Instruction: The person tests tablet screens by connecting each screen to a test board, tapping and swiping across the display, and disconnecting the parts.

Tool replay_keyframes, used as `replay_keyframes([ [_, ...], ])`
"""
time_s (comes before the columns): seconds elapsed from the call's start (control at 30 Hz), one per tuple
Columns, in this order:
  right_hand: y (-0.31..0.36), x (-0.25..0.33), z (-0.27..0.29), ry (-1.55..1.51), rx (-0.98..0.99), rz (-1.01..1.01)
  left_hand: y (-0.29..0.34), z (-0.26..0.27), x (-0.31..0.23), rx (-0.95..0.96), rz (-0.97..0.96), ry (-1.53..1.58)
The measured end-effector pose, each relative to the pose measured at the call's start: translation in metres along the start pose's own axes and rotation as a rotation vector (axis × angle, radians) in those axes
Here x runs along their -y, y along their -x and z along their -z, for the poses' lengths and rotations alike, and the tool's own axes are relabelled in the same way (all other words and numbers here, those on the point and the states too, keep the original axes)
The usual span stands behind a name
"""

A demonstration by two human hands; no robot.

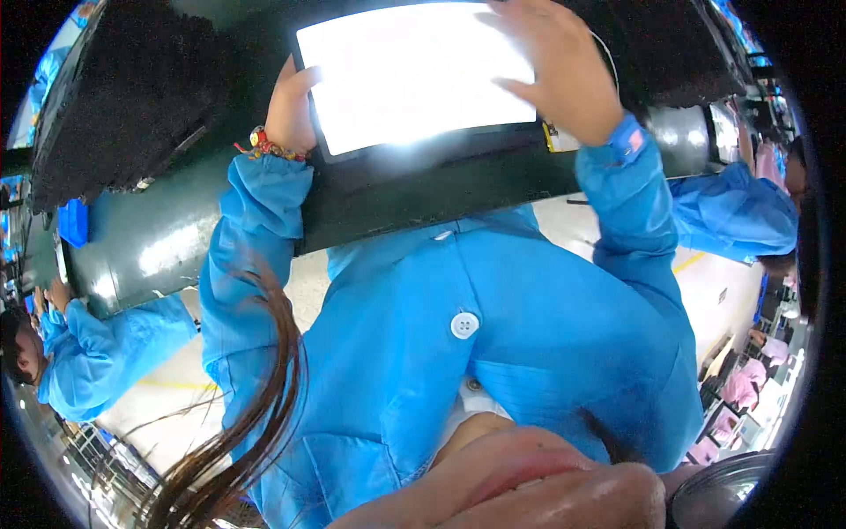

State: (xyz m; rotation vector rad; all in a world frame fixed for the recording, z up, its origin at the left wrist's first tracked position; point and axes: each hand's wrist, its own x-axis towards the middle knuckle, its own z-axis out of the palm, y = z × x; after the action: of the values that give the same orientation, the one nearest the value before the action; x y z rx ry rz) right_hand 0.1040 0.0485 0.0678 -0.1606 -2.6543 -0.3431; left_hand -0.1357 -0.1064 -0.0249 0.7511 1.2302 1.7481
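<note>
Two blue sleeves (pixel 256 220) of ours reach over the dark green bench (pixel 414 196). Bracelet (pixel 263 145) on our left wrist. Left hand (pixel 293 110) clamped on the left edge of our lit white screen (pixel 414 79), which sits over the bench between our hands. Right hand (pixel 568 75): fingers apart over the screen's right side, blurred, can't tell contact. Farther left: blue bin (pixel 73 223), then a co-worker (pixel 115 357) in blue.

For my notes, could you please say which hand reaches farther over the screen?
The right hand, spread over the screen; the left hand holds its left edge.
</note>
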Motion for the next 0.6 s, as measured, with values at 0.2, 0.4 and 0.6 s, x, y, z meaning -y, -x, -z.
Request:
replay_keyframes([
  [0.2,0.021,0.018,0.002,-0.130,0.220,0.080,-0.007,0.012,0.009,-0.097,0.076,0.267],
  [0.4,-0.036,0.067,-0.041,-0.893,0.147,0.231,0.007,-0.021,-0.019,-0.197,0.192,0.335],
  [0.6,-0.111,-0.015,-0.022,-1.868,0.529,-0.309,-0.001,-0.026,-0.015,-0.221,0.104,0.198],
])
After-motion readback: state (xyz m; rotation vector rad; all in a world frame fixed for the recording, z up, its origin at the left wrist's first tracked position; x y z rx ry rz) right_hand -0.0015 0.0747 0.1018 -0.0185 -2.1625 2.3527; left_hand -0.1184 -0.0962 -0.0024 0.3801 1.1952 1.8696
